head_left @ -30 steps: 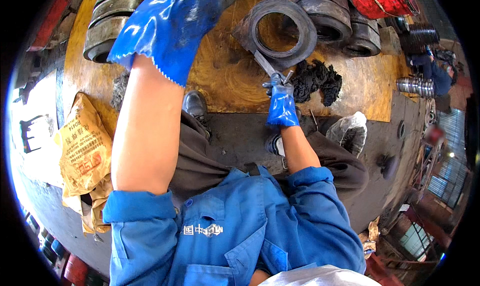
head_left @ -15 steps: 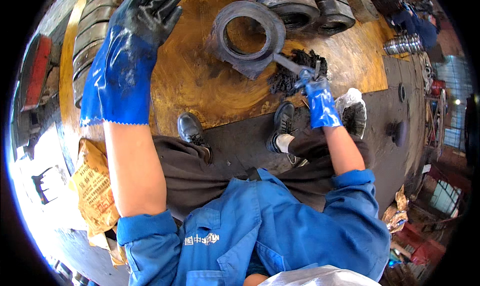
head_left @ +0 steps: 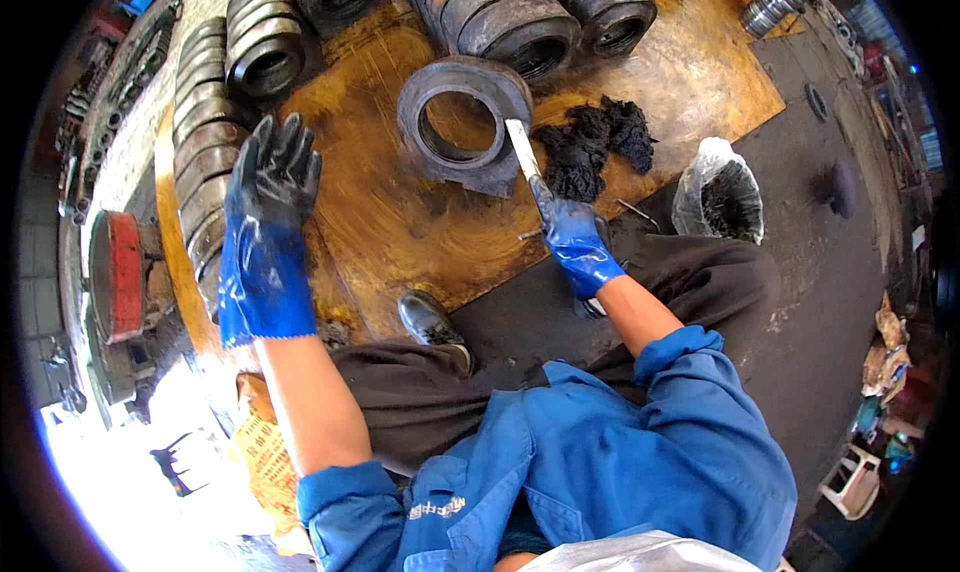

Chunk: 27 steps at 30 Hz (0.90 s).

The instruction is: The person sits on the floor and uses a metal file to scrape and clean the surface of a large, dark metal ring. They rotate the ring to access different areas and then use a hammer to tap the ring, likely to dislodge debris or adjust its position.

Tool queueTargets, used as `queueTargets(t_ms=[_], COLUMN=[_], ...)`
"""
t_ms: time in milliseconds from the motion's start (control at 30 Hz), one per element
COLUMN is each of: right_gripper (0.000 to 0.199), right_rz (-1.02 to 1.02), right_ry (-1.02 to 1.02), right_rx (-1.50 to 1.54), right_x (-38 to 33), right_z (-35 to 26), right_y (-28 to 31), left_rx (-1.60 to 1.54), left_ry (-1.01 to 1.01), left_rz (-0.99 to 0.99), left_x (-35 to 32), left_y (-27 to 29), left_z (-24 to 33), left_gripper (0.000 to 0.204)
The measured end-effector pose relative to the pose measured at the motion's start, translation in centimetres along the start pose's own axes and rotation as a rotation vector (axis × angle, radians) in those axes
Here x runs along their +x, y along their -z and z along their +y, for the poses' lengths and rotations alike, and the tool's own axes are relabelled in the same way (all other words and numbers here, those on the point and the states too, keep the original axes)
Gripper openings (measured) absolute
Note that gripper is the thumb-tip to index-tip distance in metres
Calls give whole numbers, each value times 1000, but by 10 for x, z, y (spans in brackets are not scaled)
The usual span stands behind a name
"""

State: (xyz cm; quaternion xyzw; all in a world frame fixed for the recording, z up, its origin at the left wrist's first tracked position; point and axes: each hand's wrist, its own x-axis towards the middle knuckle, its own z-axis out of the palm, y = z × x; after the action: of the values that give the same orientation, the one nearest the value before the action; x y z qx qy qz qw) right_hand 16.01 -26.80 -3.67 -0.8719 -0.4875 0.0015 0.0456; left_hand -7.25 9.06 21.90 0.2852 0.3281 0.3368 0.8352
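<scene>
A thick dark metal ring [head_left: 412,124] lies on a yellowish, grease-smeared sheet [head_left: 360,227]. Its wide round opening faces up, and a flat, angular part juts from its lower edge. My right hand [head_left: 578,240], in a blue glove, grips a flat metal scraper [head_left: 522,150]. The scraper's pale far end meets the ring's right side. Beside it sits a ragged heap of black, greasy material [head_left: 592,150]. My left hand [head_left: 272,177], in a blue glove blackened over the fingers, is raised left of the ring. Its fingers are stretched out, and it holds nothing.
Rows of dark rings [head_left: 490,17] line the sheet's far side, and another row [head_left: 205,137] runs along its left. A plastic-lined container [head_left: 695,187] with black contents stands at right. A thin rod [head_left: 638,215] lies near my knee. A brown paper sack [head_left: 262,452] is by my left elbow.
The view has shifted, showing more rings at the far side. My right hand has swung left with the scraper, which now points more steeply at the ring. My left hand appears lower and farther from me.
</scene>
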Motion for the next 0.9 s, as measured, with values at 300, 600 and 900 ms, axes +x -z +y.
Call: queueTargets(t_ms=[300,600,900], right_gripper=[56,44,43], right_rz=[-6,-333,-529], right_ry=[171,272,209], right_rx=[50,-113,70], right_x=[105,163,222], right_z=[17,57,-46], right_y=[75,198,152], left_rx=[58,95,63], left_ry=[29,-19,44], left_rz=[-165,-140,-9], left_x=[5,-20,-3], left_y=[-2,-9,-21], left_z=[-6,1,-9], left_gripper=[43,45,43])
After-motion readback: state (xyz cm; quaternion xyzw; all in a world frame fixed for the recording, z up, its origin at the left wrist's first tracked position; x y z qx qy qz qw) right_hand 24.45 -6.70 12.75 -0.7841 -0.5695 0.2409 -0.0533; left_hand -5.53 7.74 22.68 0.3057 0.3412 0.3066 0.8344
